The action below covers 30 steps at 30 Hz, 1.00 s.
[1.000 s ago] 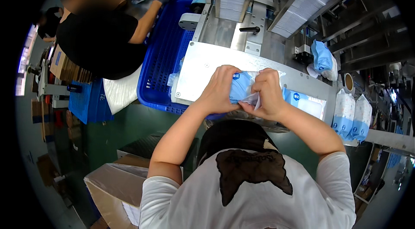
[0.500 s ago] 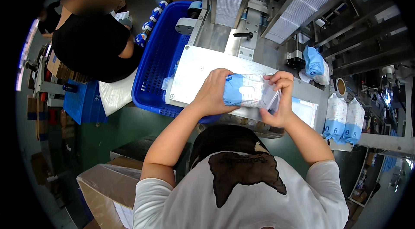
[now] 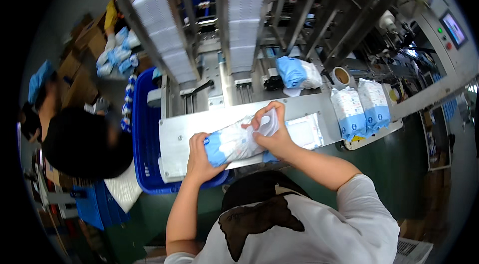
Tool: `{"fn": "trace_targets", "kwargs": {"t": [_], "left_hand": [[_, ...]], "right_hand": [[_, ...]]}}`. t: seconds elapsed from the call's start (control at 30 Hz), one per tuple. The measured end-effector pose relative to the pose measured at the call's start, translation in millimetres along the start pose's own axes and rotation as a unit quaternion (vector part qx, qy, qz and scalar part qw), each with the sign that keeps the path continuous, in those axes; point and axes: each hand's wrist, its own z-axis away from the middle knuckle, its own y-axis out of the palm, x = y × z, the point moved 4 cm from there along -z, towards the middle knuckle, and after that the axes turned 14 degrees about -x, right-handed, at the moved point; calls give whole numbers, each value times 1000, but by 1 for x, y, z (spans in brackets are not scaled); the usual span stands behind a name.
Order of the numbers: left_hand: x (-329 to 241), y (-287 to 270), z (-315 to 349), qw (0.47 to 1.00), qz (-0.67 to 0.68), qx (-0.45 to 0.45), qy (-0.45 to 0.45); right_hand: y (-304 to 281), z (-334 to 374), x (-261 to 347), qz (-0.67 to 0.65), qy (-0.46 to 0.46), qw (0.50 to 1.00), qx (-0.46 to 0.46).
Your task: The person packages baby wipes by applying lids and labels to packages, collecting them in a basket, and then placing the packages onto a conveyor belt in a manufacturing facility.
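A blue-and-white plastic pack (image 3: 233, 140) lies tilted over the pale metal plate (image 3: 172, 142) in front of me. My left hand (image 3: 200, 158) wraps round its blue left end. At its other end my right hand (image 3: 273, 134) is closed on the pack's clear, loose plastic opening, which stands up crumpled between thumb and fingers. A flat white bag with blue edging (image 3: 305, 132) lies on the plate just right of that hand. Part of another blue item (image 3: 270, 157) shows beneath my right wrist; its kind is hidden.
A blue basket (image 3: 141, 164) stands left of the plate. Beyond are metal guides with white stacks (image 3: 243, 24). Filled packs (image 3: 348, 112) stand at the right, near a tape roll (image 3: 341, 75); another pack (image 3: 298, 73) lies behind the plate. A co-worker (image 3: 85, 144) is at the left.
The view has swung to the right. My right hand has drawn the pack's clear end together and upward, while my left hand keeps its hold. The pack now slants more.
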Motion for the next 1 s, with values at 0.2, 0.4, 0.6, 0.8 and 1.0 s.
{"fn": "trace_targets", "kwargs": {"t": [0.2,0.4,0.6,0.8,1.0], "left_hand": [[29,-10,14,992,-23,-104,-63],[6,-19,0,981,115,-114,-107],[-123,78,-149,992,104,-63,34],[-150,197,-217,974,-145,47,167],[-188,193,-203,930,-303,12,208]], "right_hand": [[-75,-4,135,143,-420,890,-109],[-220,53,298,131,-430,837,-313],[-295,69,233,-8,-172,931,-322],[-266,30,176,-158,63,952,-255],[-293,22,156,-100,106,971,-190]]}}
